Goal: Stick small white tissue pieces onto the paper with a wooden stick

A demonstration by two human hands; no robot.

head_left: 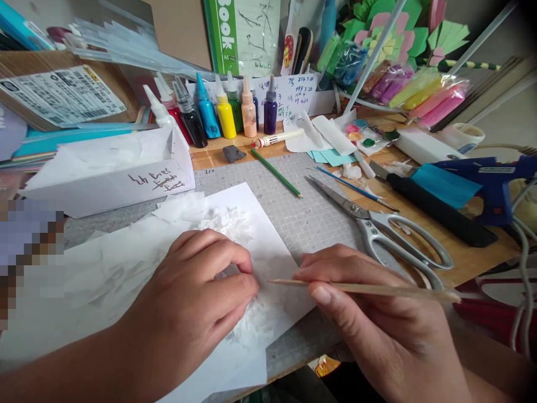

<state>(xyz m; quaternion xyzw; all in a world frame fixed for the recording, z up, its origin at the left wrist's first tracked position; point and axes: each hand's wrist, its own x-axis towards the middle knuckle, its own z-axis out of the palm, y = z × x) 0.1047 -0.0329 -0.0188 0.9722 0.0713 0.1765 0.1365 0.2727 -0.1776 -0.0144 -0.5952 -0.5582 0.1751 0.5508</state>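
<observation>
"While the right hand (394, 341) pinches the wooden stick (403, 291), which way does it lie?"

"Crosswise, tip near the left hand (188, 296) but apart. Those fingers curl together over the white paper scraps (230, 222); whether they hold any, I can't tell."

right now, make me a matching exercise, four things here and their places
1. green wooden pencil
2. pale pointed wooden stick
3. silver metal scissors
4. yellow plastic bottle

A. in the right hand
B. just right of the blue plastic bottle
C. between dark grey lump and scissors
D. between thin blue brush and right hand

1-C; 2-A; 3-D; 4-B
</observation>
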